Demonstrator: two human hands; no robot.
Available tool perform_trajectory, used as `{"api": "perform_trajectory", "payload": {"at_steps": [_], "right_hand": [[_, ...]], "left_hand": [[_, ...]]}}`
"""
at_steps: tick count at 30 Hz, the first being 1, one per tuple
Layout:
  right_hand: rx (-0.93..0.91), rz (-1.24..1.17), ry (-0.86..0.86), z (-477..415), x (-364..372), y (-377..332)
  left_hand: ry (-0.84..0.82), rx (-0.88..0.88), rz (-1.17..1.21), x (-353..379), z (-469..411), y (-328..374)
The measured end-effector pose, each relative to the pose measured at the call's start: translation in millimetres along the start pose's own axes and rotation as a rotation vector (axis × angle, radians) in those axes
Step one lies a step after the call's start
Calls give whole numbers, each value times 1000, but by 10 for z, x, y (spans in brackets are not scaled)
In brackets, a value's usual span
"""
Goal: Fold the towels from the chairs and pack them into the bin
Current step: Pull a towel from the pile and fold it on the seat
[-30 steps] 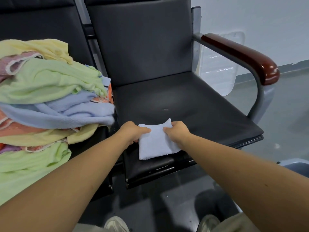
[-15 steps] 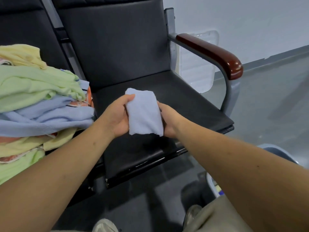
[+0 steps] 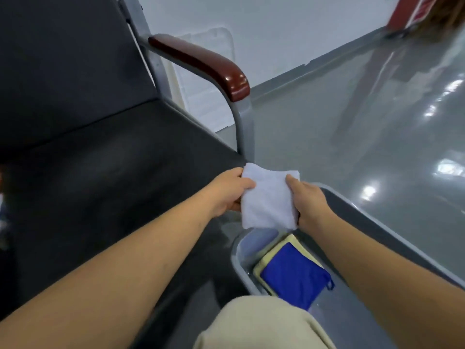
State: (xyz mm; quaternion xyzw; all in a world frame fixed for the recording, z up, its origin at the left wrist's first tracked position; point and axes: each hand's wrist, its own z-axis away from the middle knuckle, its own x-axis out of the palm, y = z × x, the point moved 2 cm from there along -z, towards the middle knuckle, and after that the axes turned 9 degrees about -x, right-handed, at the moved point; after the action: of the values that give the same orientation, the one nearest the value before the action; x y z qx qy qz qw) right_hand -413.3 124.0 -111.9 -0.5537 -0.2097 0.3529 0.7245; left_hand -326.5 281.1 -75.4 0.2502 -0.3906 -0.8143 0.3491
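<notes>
A folded pale blue towel (image 3: 266, 197) hangs in the air between both hands, above the near end of the grey bin (image 3: 377, 222) on the floor. My left hand (image 3: 226, 192) grips its left edge and my right hand (image 3: 309, 200) grips its right edge. Inside the bin lie a folded dark blue towel (image 3: 294, 275) on top of a folded pale yellow towel (image 3: 266, 263). The black chair seat (image 3: 113, 172) to the left is bare.
The chair's metal arm with a brown wooden armrest (image 3: 201, 64) rises just behind the towel. A clear plastic lid (image 3: 203, 96) leans on the wall behind it. Glossy grey floor (image 3: 352, 122) spreads to the right. My knee (image 3: 259, 326) shows at the bottom.
Both hands lifted the folded pale blue towel off the seat and carried it right, over the bin. The view swung right, so the pile of unfolded towels left the frame.
</notes>
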Motion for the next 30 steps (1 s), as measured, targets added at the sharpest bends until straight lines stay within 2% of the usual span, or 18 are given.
{"api": "perform_trajectory", "payload": {"at_steps": [4, 7, 12, 16, 19, 23, 26, 30], "right_hand": [[142, -53, 159, -6, -663, 680], [287, -138, 257, 35, -905, 1203], [399, -295, 373, 4, -1016, 1961], [439, -335, 411, -96, -941, 2411], [516, -317, 418, -154, -882, 2675], [559, 7, 431, -107, -967, 2698], [449, 132, 355, -141, -999, 2436], [257, 165, 275, -196, -899, 1802]], "left_hand": [[-89, -32, -239, 745, -467, -231], [-104, -59, -419, 1106, -732, -512], [-203, -88, -677, 1467, -1097, -996], [-70, -23, -915, 1503, -1393, -1299], [-59, -10, -935, 1488, -1508, -1456], [-100, -45, -874, 1459, -1491, -1487], [-124, -105, -788, 1331, -1434, -1384], [-313, -193, -610, 1144, -1131, -1069]]}}
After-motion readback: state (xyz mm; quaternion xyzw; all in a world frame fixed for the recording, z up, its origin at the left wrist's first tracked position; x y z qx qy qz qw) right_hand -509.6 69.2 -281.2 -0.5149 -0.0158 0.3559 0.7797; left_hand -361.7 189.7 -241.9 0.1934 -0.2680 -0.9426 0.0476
